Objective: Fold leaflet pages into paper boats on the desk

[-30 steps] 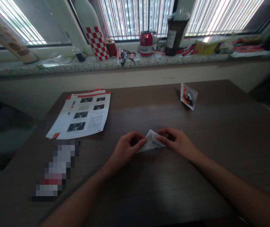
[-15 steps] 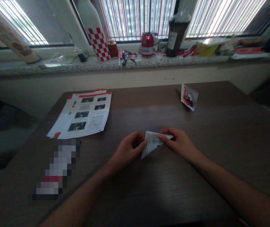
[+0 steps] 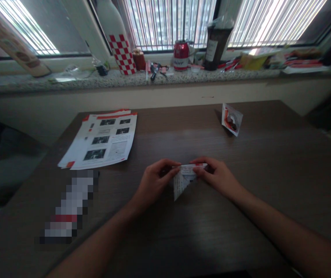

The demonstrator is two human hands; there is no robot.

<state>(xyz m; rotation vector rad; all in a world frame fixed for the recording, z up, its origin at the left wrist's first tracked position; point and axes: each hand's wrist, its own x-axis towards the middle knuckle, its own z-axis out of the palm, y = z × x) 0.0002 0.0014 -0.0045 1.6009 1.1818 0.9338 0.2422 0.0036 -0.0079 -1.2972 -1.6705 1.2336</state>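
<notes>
A small piece of folded paper [image 3: 181, 183], printed with text and roughly triangular, is held just above the dark table between both hands. My left hand [image 3: 156, 179] pinches its upper left corner between thumb and fingers. On the other side, my right hand [image 3: 214, 172] grips the upper right part, thumb in front and fingers behind. One pointed end of the paper hangs downward below my left fingertips. A bit of red print shows along its top edge near my right thumb.
Printed sheets [image 3: 110, 141] lie stacked at the table's back left, with a blurred-out rectangular object [image 3: 71, 206] nearer me. A folded paper piece [image 3: 231, 119] stands at the back right. Along the windowsill [image 3: 81, 83] are a checkered bottle [image 3: 123, 54], a red can [image 3: 181, 56] and a dark cup [image 3: 216, 46].
My left hand has moved from the paper's left side to its top corner. The paper has turned, so its top edge lies more level and its point hangs lower.
</notes>
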